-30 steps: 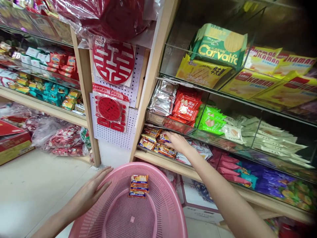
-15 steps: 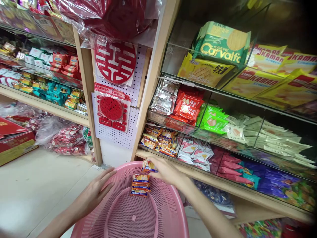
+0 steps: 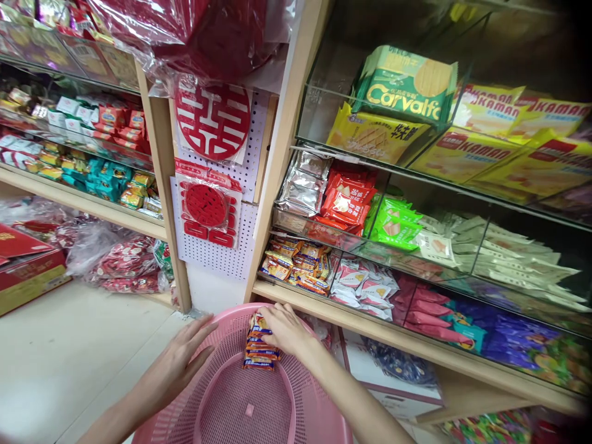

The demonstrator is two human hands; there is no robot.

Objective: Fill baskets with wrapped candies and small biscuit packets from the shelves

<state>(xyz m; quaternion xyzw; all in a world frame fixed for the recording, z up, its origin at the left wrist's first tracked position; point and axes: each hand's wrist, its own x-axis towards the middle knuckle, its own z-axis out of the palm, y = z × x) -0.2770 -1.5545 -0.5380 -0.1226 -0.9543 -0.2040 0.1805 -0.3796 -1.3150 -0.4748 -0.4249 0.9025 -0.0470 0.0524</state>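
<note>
A pink plastic basket (image 3: 319, 394) with mesh walls stands below me. Against its far inner wall leans a row of small orange-and-blue snack packets (image 3: 259, 356), one above another. My right hand (image 3: 284, 330) is at the upper end of this row, its fingers closed on the top snack packet (image 3: 259, 322), which they partly cover. My left hand (image 3: 187, 351) hangs over the basket's left rim with fingers stretched out, holding nothing. Similar orange packets (image 3: 296, 265) fill a shelf compartment just beyond the basket.
Glass-fronted shelves on the right hold white packets (image 3: 363, 287), red packets (image 3: 346, 200), green packets (image 3: 395, 225) and yellow wafer packs (image 3: 377, 139). Red paper decorations (image 3: 208, 206) hang on a pegboard. A wooden shelf edge (image 3: 393, 336) runs close behind the basket. A red box (image 3: 30, 265) sits at left.
My right hand has brought a snack packet down and left from near the shelf edge to the top of the row in the basket. My left hand has barely moved.
</note>
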